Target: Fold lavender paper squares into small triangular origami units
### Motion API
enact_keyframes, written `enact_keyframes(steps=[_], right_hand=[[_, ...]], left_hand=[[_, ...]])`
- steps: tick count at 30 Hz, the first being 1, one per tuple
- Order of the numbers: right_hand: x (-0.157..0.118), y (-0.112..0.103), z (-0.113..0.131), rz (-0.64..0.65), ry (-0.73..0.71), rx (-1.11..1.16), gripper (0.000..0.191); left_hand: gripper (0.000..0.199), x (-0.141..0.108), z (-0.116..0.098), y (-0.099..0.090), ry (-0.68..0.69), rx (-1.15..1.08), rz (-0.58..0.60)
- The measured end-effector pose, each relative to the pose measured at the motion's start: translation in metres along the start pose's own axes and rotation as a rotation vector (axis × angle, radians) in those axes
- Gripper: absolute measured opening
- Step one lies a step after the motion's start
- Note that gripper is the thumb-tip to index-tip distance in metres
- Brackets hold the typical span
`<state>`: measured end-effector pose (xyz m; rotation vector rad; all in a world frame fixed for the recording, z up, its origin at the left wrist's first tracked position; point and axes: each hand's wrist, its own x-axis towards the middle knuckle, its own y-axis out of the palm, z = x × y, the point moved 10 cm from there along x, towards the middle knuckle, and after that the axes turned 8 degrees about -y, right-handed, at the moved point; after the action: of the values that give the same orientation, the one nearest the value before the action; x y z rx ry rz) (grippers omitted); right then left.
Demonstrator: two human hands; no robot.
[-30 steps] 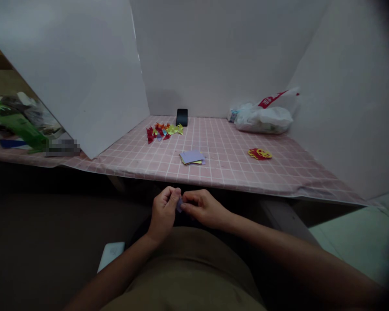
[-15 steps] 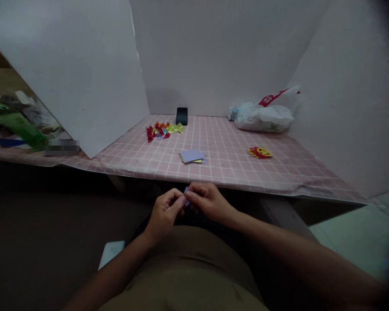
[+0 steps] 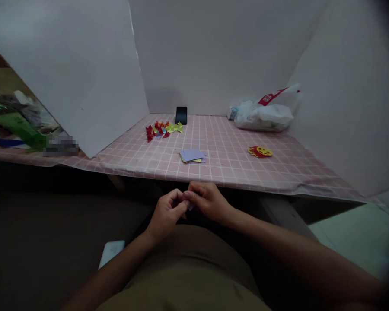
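Just in front of the table edge, my left hand (image 3: 169,211) and my right hand (image 3: 209,201) meet fingertip to fingertip. Both are closed on a small piece of pale purple paper (image 3: 191,207), most of which the fingers hide; its folds cannot be made out. Beyond them on the table lies a stack of square paper sheets (image 3: 192,155), purple on top with yellow beneath. Farther back and to the left sits a cluster of small folded paper figures (image 3: 164,128) in red, orange, yellow and blue.
The table (image 3: 227,160) wears a pink checked cloth. A black phone (image 3: 181,115) stands near the back panel. At right are a white plastic bag (image 3: 266,114) and red and yellow cut-out shapes (image 3: 260,151). A white panel (image 3: 84,77) stands left, and a white device (image 3: 112,252) lies by my left forearm.
My right thumb and fingers have closed further over the purple paper, so less of it shows. Both hands stay in nearly the same place.
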<state>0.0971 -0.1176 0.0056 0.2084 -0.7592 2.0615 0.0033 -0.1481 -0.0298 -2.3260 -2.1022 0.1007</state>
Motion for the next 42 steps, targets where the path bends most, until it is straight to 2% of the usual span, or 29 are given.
enact_keyframes(steps=[3,5,9,12,15,19,25,31,33,35,39,42], right_hand=[[0.0,-0.01,0.01,-0.08,-0.074,-0.14,0.034],[0.0,-0.011,0.01,-0.092,-0.072,-0.151,0.036],[-0.002,0.004,0.0,0.008,0.035,0.069,0.033],[-0.003,0.011,-0.002,0.057,0.072,0.213,0.026],[-0.002,0.007,0.004,0.053,0.022,0.126,0.028],[0.0,0.005,0.005,0.063,-0.033,0.007,0.034],[0.002,0.001,0.004,0.032,-0.045,0.002,0.031],[-0.002,-0.011,0.022,-0.105,-0.184,-0.174,0.032],[-0.003,-0.011,0.02,-0.113,-0.177,-0.127,0.035],[-0.002,-0.006,0.012,-0.076,-0.118,0.013,0.035],[-0.001,0.006,-0.004,-0.016,0.008,0.34,0.015],[0.0,0.008,-0.007,-0.014,0.02,0.425,0.01]], left_hand=[[0.022,-0.002,-0.006,0.001,0.042,0.039,0.0],[0.023,-0.003,-0.011,0.001,0.084,0.089,-0.012],[0.027,-0.006,-0.017,-0.013,0.15,0.142,-0.137],[0.029,-0.006,-0.017,-0.016,0.159,0.131,-0.158],[0.03,-0.005,-0.013,-0.013,0.146,0.094,-0.124],[0.021,-0.003,-0.007,-0.013,0.101,0.039,-0.122],[0.026,-0.004,-0.007,-0.007,0.091,0.137,-0.076],[0.024,-0.005,-0.007,-0.002,0.073,0.084,-0.058],[0.026,-0.006,-0.01,-0.004,0.092,0.122,-0.093],[0.026,-0.007,-0.013,-0.011,0.114,0.115,-0.156],[0.02,-0.006,-0.01,-0.021,0.125,-0.01,-0.226],[0.014,-0.006,-0.009,-0.025,0.152,-0.131,-0.25]])
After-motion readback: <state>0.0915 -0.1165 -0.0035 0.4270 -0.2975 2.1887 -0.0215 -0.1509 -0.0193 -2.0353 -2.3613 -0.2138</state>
